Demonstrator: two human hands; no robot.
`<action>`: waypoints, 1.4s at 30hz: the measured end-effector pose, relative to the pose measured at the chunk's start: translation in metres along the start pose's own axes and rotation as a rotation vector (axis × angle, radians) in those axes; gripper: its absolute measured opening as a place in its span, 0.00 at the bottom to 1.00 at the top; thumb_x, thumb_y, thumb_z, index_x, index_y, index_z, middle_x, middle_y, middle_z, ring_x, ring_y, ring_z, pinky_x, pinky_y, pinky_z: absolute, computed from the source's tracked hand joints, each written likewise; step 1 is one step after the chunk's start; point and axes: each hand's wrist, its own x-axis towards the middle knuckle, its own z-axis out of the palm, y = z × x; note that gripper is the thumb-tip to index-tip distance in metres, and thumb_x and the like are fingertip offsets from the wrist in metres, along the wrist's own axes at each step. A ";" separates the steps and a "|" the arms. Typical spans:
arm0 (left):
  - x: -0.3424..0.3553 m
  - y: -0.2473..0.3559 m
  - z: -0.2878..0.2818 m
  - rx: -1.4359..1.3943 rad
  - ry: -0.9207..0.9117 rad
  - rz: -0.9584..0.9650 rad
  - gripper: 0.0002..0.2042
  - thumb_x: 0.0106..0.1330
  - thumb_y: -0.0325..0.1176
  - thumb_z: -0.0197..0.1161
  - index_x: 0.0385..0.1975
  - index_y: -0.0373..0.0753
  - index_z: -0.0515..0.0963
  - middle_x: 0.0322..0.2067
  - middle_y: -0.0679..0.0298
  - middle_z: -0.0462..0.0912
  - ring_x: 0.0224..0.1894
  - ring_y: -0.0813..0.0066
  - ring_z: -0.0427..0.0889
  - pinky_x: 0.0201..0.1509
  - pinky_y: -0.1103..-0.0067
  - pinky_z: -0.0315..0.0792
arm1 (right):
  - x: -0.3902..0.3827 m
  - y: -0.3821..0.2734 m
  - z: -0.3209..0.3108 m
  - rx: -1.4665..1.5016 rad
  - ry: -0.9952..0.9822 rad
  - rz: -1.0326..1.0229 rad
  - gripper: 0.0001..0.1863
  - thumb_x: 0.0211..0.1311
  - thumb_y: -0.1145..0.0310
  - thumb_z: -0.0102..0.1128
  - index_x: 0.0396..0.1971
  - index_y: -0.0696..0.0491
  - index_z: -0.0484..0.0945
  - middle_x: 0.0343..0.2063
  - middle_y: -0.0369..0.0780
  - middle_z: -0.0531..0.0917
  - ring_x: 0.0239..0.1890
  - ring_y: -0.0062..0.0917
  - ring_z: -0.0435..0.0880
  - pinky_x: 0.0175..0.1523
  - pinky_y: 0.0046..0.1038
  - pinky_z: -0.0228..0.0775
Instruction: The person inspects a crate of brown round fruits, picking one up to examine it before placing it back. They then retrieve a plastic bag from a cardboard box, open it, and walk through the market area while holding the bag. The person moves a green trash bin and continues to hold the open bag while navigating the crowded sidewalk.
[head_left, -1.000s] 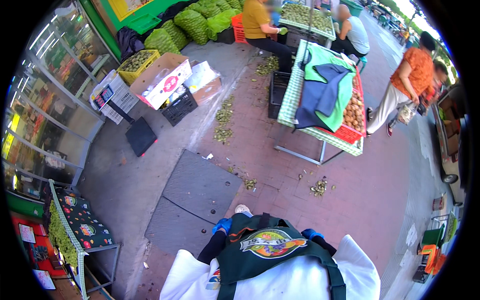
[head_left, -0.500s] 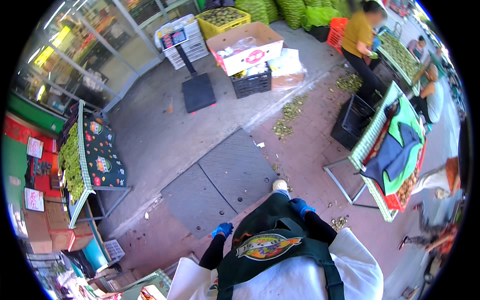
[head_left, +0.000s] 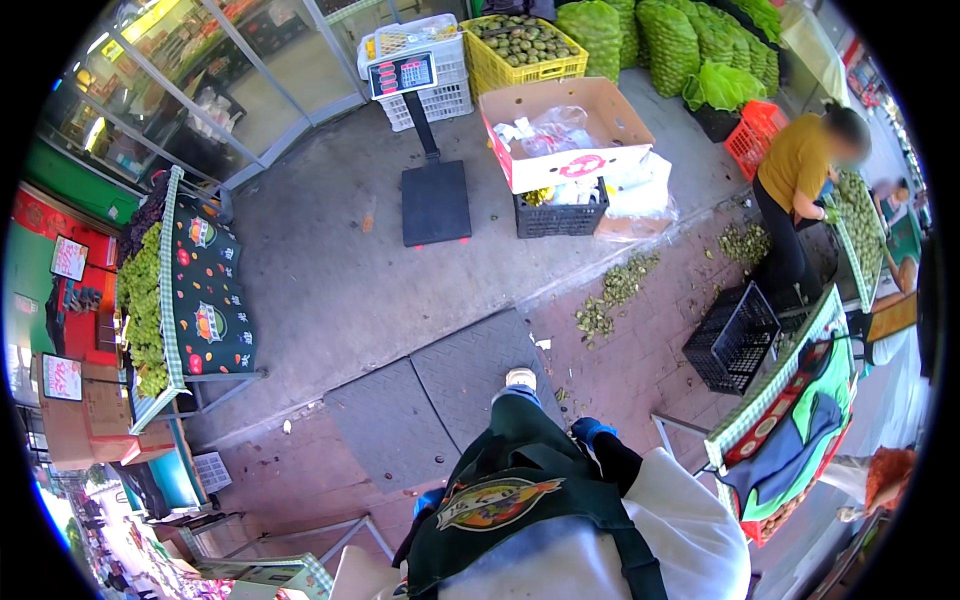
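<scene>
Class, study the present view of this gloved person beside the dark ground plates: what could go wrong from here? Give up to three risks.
1. The pale shoe is near the edge of the dark plates; a toe might catch.
2. Green scraps on the paving could be slippery.
3. The open carton overhangs the black crate; a knock might tip it.

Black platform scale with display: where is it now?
In the head view, the scale stands just left of upper centre on the grey pavement, left of the black plastic crate and open brown-and-white cardboard box.
</scene>
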 end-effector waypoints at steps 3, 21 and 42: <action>0.037 0.015 -0.081 -0.230 0.320 -0.087 0.19 0.56 0.43 0.45 0.33 0.35 0.76 0.38 0.45 0.75 0.42 0.46 0.73 0.45 0.63 0.66 | -0.010 -0.062 -0.055 0.219 0.009 -0.009 0.19 0.49 0.56 0.49 0.33 0.54 0.79 0.33 0.45 0.81 0.36 0.33 0.80 0.45 0.31 0.69; 0.126 -0.036 -0.410 -0.121 0.145 -0.163 0.18 0.60 0.45 0.42 0.33 0.41 0.77 0.36 0.51 0.78 0.41 0.54 0.76 0.43 0.66 0.68 | 0.095 -0.305 -0.257 0.395 0.172 -0.028 0.18 0.54 0.60 0.49 0.36 0.58 0.76 0.30 0.44 0.81 0.31 0.30 0.81 0.39 0.29 0.71; 0.107 0.107 -0.666 0.445 0.201 0.243 0.11 0.59 0.31 0.46 0.35 0.42 0.77 0.34 0.55 0.78 0.38 0.61 0.77 0.41 0.69 0.71 | 0.351 -0.354 -0.609 0.032 0.675 0.014 0.14 0.50 0.59 0.55 0.39 0.39 0.79 0.58 0.50 0.58 0.60 0.43 0.57 0.59 0.40 0.56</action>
